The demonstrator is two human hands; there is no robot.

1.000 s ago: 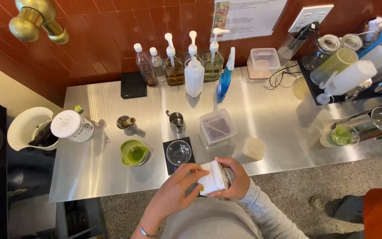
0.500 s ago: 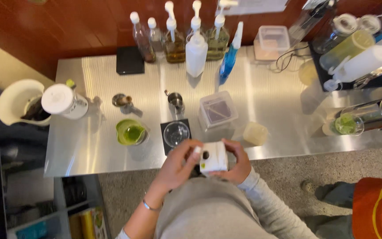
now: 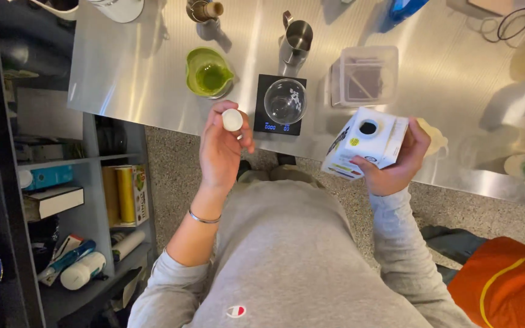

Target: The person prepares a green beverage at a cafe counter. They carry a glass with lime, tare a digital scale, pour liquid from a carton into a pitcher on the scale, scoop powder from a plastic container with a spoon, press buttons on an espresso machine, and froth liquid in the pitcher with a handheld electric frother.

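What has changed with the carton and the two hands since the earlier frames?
The hands have parted. The left hand now holds the white cap off the carton, whose spout hole is open; the right hand alone holds the carton, shifted right. The empty glass on the scale and the green bowl stayed put.

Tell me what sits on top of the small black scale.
An empty clear glass cup stands on the small black digital scale, covering most of its platform; only the lit display strip and edges show.

White carton [image 3: 366, 144] tilted, round spout open, held over counter edge; small white cap [image 3: 233, 119] off, held left of scale
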